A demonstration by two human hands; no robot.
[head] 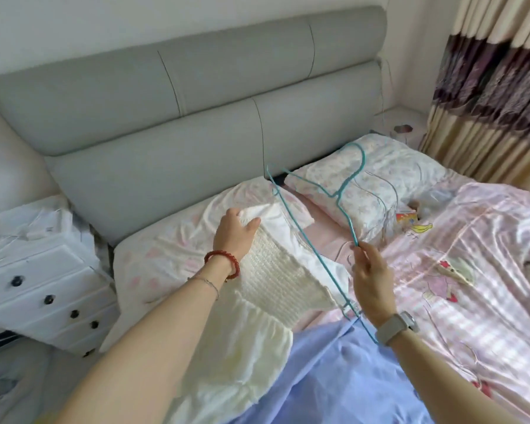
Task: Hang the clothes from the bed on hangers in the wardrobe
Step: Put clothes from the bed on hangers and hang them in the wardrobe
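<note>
Head view, left hand (234,237) gripping white garment (266,270), right hand (371,289) pinching hanger (328,194)

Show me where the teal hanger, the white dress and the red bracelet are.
teal hanger (312,250): head view, on its long straight bar.
white dress (273,270): head view, on the ribbed bodice.
red bracelet (224,254): head view, beads on the left wrist.

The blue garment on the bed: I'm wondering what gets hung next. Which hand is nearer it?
Right. The right hand, holding the teal hanger, hovers just beyond the blue garment. The left hand grips the white top farther off.
</note>
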